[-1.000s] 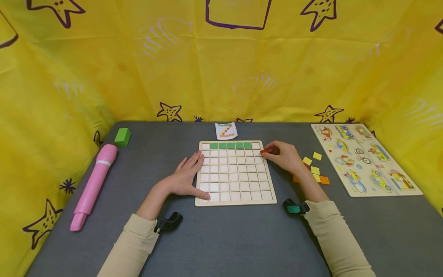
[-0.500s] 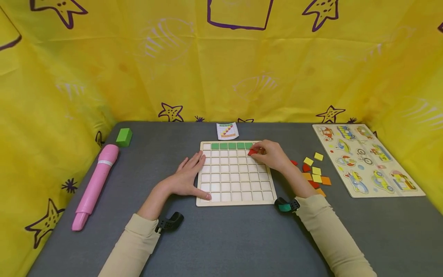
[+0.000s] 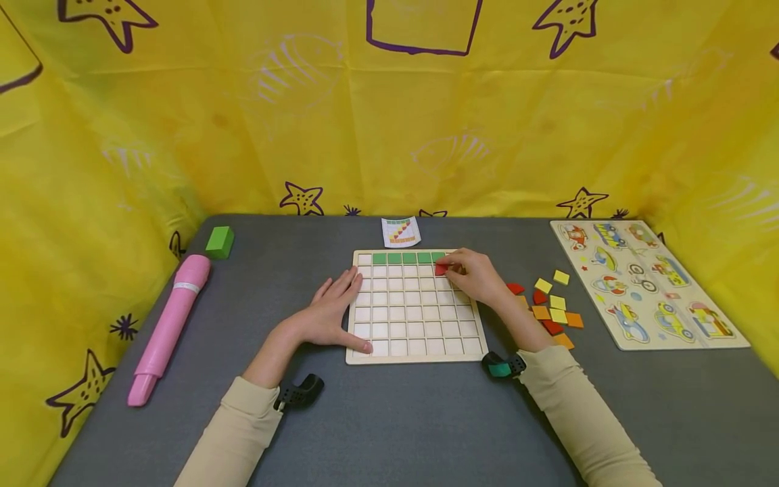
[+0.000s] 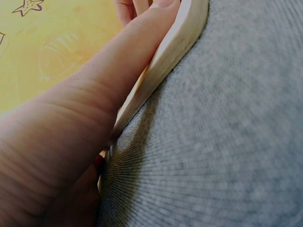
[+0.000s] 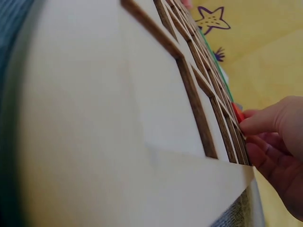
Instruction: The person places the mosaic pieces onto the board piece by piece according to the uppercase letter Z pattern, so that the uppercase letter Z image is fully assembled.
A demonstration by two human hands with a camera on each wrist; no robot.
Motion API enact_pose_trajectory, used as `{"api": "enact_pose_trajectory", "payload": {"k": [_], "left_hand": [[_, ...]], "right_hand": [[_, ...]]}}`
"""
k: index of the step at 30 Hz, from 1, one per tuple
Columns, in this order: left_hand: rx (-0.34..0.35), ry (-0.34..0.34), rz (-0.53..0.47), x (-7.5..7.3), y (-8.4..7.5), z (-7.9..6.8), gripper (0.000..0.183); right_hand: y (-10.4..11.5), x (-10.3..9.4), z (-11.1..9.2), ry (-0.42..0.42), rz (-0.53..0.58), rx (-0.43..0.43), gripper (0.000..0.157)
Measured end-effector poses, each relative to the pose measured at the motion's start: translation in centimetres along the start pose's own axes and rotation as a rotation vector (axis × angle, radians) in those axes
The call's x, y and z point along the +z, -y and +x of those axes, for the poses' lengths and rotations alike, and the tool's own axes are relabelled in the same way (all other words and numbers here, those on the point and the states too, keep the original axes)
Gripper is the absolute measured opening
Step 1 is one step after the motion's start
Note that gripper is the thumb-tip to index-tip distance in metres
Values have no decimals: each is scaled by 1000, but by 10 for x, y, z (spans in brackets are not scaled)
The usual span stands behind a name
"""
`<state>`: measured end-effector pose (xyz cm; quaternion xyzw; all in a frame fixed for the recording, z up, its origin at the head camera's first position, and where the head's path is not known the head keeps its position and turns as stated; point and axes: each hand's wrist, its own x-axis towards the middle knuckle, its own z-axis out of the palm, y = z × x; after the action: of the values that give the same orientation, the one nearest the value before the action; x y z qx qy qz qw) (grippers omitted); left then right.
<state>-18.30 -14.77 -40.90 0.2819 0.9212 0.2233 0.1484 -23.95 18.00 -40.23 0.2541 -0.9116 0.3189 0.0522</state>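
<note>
A wooden grid board (image 3: 420, 360) lies flat in front of me, with a line of green square tiles (image 3: 409, 258) in its top row. My left hand (image 3: 328, 314) rests along the board's left edge, fingers spread and thumb on the near corner. In the left wrist view that thumb (image 4: 137, 40) lies along the board's pale side. With thumb and fingertips, my right hand (image 3: 477, 274) pinches a small red tile (image 3: 441, 269) at a second-row cell, just below the rightmost green tile. The fingers partly cover the tile; whether it sits fully in the cell I cannot tell.
A pattern card (image 3: 401, 232) lies behind the board. To the right are loose yellow, red and orange tiles (image 3: 557, 315) and a picture puzzle board (image 3: 648, 284). A pink microphone (image 3: 170, 328) and a green block (image 3: 220, 242) lie at the left.
My right hand has carried the red tile leftward from the board's right edge to a second-row cell, and has lowered it there. The left hand has stayed on the board.
</note>
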Motion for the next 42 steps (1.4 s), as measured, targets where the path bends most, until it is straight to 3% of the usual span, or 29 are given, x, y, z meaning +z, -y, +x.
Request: {"api": "enact_pose_trajectory", "payload": {"k": [14, 23, 29, 34, 42], "left_hand": [[-4, 7, -14, 2, -1, 1, 132], [1, 12, -13, 2, -2, 2, 132], [0, 16, -16, 2, -3, 2, 132], [8, 7, -15, 1, -3, 1, 132], [15, -12, -17, 1, -1, -1, 130]], "right_hand": [[-1, 1, -4, -29, 21, 21, 21], [-3, 0, -6, -5, 37, 20, 20], [-6, -5, -11, 20, 157, 132, 24], [-11, -17, -17, 11, 180, 206, 22], [-29, -60, -42, 40, -22, 226, 16]]}}
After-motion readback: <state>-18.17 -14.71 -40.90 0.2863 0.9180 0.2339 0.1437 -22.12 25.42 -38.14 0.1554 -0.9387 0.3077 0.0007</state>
